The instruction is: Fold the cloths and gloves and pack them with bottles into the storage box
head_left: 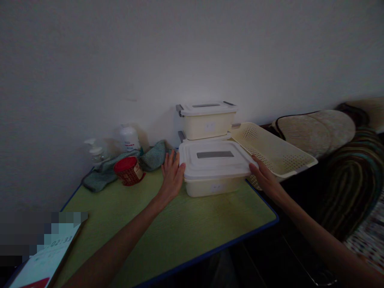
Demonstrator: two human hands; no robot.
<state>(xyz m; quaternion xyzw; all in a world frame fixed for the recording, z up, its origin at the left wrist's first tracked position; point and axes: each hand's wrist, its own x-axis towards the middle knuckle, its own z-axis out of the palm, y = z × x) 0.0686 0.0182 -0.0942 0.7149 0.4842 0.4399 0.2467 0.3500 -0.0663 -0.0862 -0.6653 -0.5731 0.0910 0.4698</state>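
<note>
Nearest to the person, a lit screen (49, 258) lies on the green table (144, 236). I see the left hand (172, 177) and right hand (266, 178), well apart, holding both ends of the lidded box (214, 167), before the stacked boxes (196, 125).

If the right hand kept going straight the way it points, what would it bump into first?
Most likely the front white-lidded box: the right hand already seems to touch its right edge, though exact depth is hard to judge.
</note>
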